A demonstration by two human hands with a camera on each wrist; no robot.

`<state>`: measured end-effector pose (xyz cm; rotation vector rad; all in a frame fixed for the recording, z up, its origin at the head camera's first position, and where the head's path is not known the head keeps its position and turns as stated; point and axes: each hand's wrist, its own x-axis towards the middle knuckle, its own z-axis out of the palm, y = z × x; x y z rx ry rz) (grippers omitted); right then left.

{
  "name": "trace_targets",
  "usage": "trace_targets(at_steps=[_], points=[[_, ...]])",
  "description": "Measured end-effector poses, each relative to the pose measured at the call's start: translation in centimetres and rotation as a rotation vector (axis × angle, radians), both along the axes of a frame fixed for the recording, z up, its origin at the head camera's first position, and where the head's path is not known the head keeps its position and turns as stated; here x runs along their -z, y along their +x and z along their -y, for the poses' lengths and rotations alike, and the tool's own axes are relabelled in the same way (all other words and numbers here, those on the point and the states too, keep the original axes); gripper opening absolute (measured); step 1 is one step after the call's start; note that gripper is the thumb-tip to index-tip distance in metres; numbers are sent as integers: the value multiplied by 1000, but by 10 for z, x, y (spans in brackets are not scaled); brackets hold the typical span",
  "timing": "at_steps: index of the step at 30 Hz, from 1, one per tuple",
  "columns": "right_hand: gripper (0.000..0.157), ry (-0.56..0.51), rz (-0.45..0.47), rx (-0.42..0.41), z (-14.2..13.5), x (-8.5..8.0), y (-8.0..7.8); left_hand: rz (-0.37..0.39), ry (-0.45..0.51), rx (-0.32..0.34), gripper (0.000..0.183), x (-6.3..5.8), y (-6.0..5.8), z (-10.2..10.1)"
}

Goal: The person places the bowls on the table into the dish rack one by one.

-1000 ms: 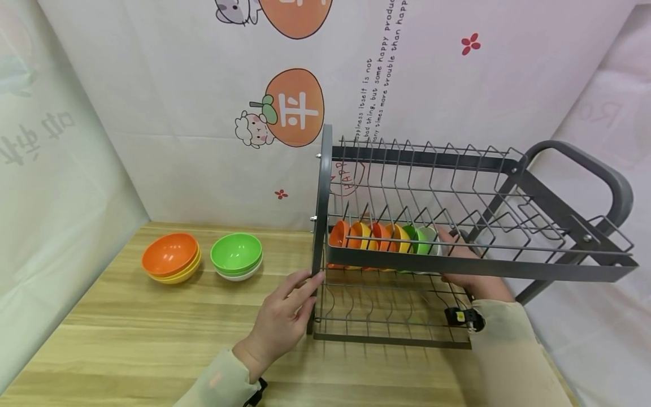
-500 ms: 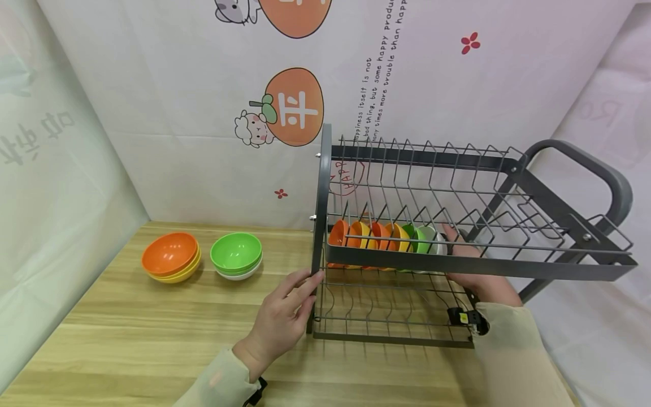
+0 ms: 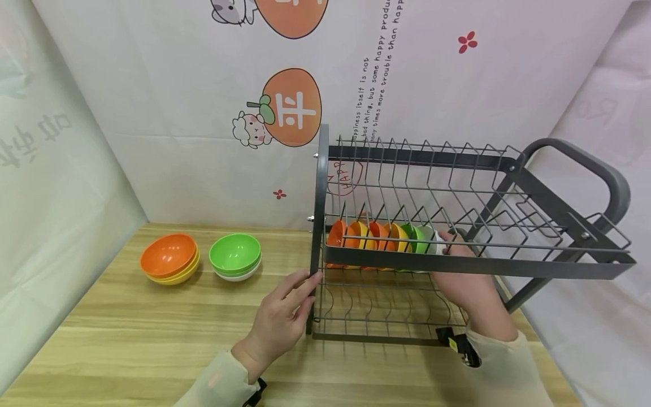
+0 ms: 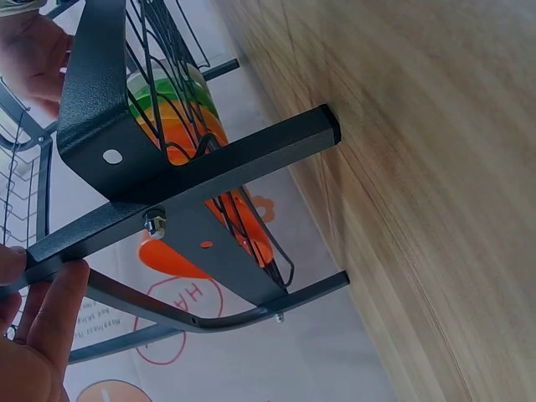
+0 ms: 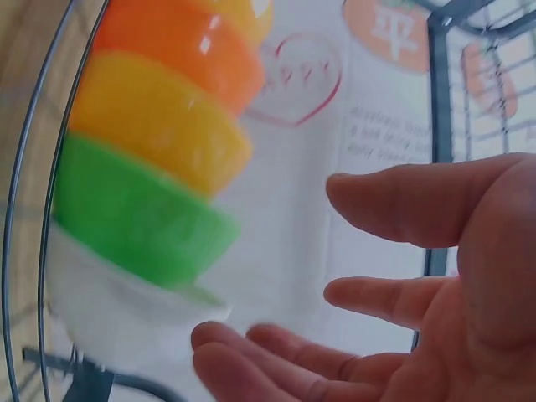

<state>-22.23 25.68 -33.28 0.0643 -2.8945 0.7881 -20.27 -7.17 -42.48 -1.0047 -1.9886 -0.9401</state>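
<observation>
A dark two-tier dish rack (image 3: 376, 341) stands on the table, its lower tier holding a row of bowls on edge: orange bowls (image 3: 337, 237), yellow bowls, a green bowl (image 5: 138, 209) and, at the right end, a white bowl (image 5: 126, 314). My left hand (image 3: 282, 314) grips the rack's left upright, thumb and fingers on either side of the bar (image 4: 109, 239). Under the upper tier, my right hand (image 3: 470, 288) is beside the white bowl. Its fingers (image 5: 368, 301) are spread and hold nothing, fingertips close to that bowl's rim. The upper tier's front bar partly hides this hand.
Left of the rack, an orange bowl (image 3: 169, 255) is stacked on yellow ones. Beside it, green bowls (image 3: 235, 252) sit in a white one. The upper tier (image 3: 478, 265) overhangs the right arm. A printed cloth (image 3: 193, 113) hangs behind the table (image 3: 152, 339).
My right hand has let go of the white bowl and drawn away from it; its wrist has come down toward the front. The left hand stays on the upright.
</observation>
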Motion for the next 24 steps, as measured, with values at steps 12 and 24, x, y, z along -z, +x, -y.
trace_targets(at_steps=[12,24], points=[[55,-198,-116,-198,62,13,21,-50,19,10,39,0,-1,1],[54,-359,-400,-672,126,40,25,45,230,56,21,-4,1,3]])
